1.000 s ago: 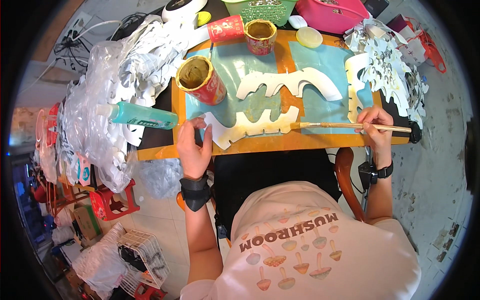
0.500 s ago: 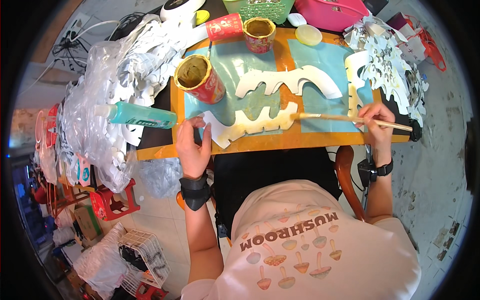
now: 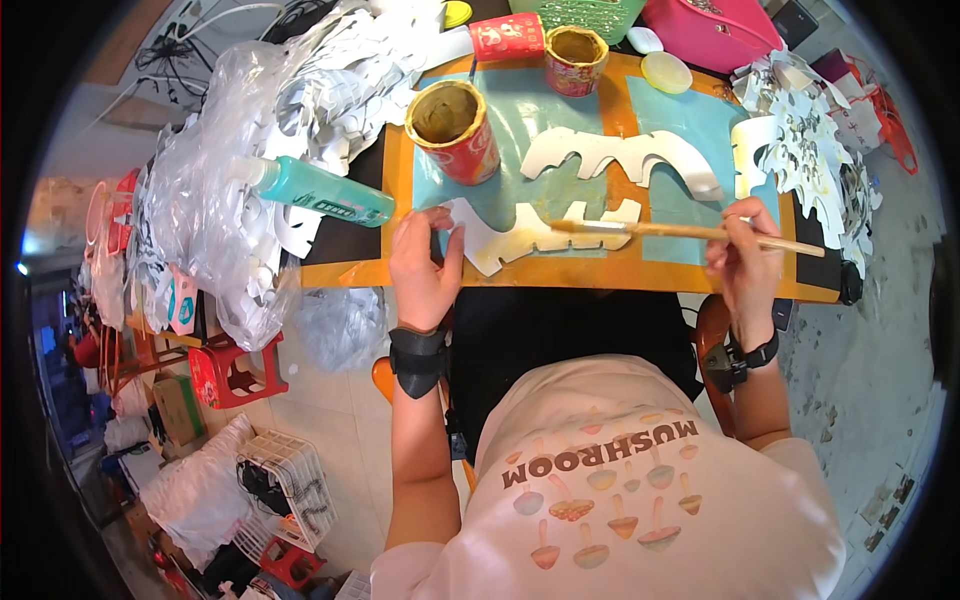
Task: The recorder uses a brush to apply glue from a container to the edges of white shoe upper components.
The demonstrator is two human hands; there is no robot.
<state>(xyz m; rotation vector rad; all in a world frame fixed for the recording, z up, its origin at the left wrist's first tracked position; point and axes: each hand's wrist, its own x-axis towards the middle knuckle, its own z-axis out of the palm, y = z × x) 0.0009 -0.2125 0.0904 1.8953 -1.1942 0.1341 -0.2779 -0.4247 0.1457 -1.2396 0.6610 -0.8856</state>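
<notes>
A white, notched, curved cut-out strip [image 3: 515, 241] lies near the front edge of the table, with yellowish smears on it. My left hand [image 3: 426, 268] rests at the strip's left end, fingertips touching its edge and thumb spread apart. In my right hand [image 3: 748, 262] is a paintbrush [image 3: 680, 231] with a long wooden handle, gripped between thumb and fingers. Its bristles lie over the middle of the strip. Behind it sits another white notched cut-out [image 3: 620, 160]. A red can [image 3: 465, 150] with a crusted yellowish rim stands behind the left hand.
A teal bottle [image 3: 330, 192] lies to the left, beside a heap of white cut-outs [image 3: 330, 90] and clear plastic. At the back are a smaller red can [image 3: 576, 75], a round lid [image 3: 667, 73] and a pink basket [image 3: 715, 30]. More cut-outs [image 3: 810, 170] pile up right.
The brush has moved leftward along the strip, from its right end to its middle. My left hand stays at the strip's left end. The whole view has shifted.
</notes>
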